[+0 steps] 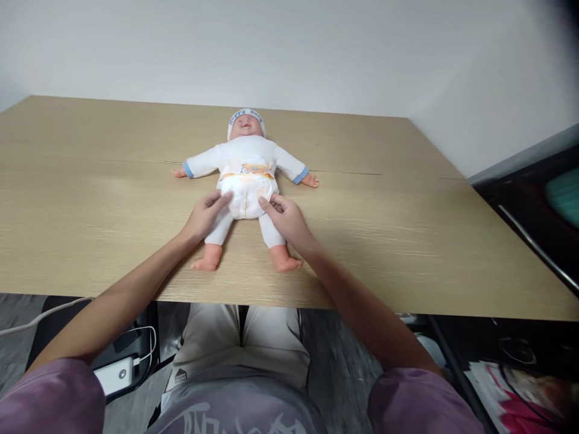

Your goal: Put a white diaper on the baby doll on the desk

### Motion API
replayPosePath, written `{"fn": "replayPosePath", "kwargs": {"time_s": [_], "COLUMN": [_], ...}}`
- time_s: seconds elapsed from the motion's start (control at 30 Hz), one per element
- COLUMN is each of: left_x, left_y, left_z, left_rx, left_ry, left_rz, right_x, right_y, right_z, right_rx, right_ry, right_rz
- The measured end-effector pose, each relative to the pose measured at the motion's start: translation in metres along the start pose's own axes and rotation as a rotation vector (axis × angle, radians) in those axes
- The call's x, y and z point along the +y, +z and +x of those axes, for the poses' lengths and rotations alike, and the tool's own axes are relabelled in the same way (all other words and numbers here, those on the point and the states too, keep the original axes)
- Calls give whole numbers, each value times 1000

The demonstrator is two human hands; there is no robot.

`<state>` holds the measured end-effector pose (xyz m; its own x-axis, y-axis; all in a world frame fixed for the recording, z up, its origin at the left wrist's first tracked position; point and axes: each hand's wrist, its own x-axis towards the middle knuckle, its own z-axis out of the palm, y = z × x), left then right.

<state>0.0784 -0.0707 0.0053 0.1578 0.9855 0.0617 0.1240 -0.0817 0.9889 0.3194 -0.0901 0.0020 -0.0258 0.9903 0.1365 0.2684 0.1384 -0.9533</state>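
Note:
A baby doll (pixel 246 147) in a white suit with blue cuffs and a white cap lies on its back on the table, arms spread and bare feet toward me. Around its hips is a white diaper (pixel 246 202) with an orange printed waistband. My left hand (pixel 207 216) pinches the diaper's edge by the leg at the left, thumb on top. At the opposite leg, my right hand (pixel 289 222) has its thumb and fingers closed on the other edge. The fingertips under the diaper are partly hidden.
The doll lies on a wide wooden table (pixel 384 241) against a white wall. Below its front edge at left, a white power bank (pixel 114 377) with a cable rests on a dark seat. Papers and bags (pixel 511 392) lie at lower right, and a black object (pixel 534 205) stands beside the table.

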Motion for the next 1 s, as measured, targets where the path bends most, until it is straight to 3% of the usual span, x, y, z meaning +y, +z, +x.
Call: {"fn": "replayPosePath", "kwargs": {"time_s": [0.17,0.33,0.7,0.87,1.0], "left_x": [7,0,-11,-3,7], "left_y": [0,-6,-13,-14,-16], "left_z": [-4,2,8,5,4], "left_rx": [-49,-117,-171,-183,-205], "left_ry": [95,79,46,40,-40], "left_rz": [253,261,233,203,169], "right_x": [-2,1,9,12,11], "right_y": [-3,-1,-9,-13,-15], "right_z": [-4,-6,5,9,10], "right_rx": [29,-36,-87,-109,-115], "right_ry": [-243,-281,-226,-228,-230], "right_rz": [-436,-578,-474,-417,-354]}}
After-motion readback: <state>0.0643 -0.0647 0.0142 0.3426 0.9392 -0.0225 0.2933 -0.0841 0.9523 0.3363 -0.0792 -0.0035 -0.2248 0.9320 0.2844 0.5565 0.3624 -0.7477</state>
